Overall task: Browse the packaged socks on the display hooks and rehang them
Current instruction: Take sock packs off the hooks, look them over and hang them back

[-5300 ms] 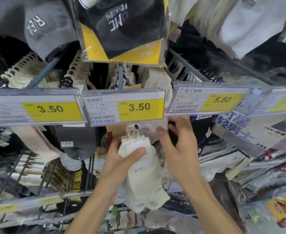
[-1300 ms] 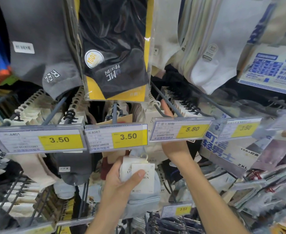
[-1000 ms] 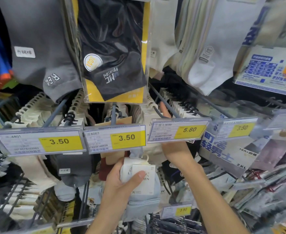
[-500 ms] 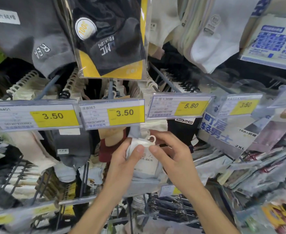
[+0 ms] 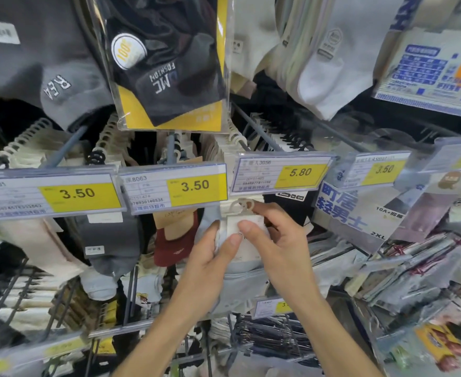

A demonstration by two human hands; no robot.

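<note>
1. The left hand (image 5: 210,257) is gripping the sock pack (image 5: 244,278) from its left side. The thumb is pressing across the front card and the other fingers are curling behind it.
2. The right hand (image 5: 278,240) is pinching the top of the pack, with the thumb on the card and the forefinger lying against the white hanger loop (image 5: 242,205).
3. The pack is sitting just below the 5.80 price tag (image 5: 281,172) and just right of the 3.50 price tag (image 5: 174,186), in front of the hanging stock. The tag is hiding the tip of the display peg (image 5: 253,129), so it cannot be told whether the loop is on it.
4. Risk, missed threading: the loop is being guided blind behind the tag. If it slides past the tip, the pack is likely to drop once both grips loosen.
5. Risk, wrong peg: the pack is hovering between two adjacent tags, so it may end up under the wrong price.
6. Risk, loop damage: the loop looks like thin plastic. Forcing it against the tag holder may bend or snap it.
7. Risk, disturbed stock: the red sock (image 5: 174,240) is hanging just left of the left hand, and a sideways push may knock it loose.
</note>
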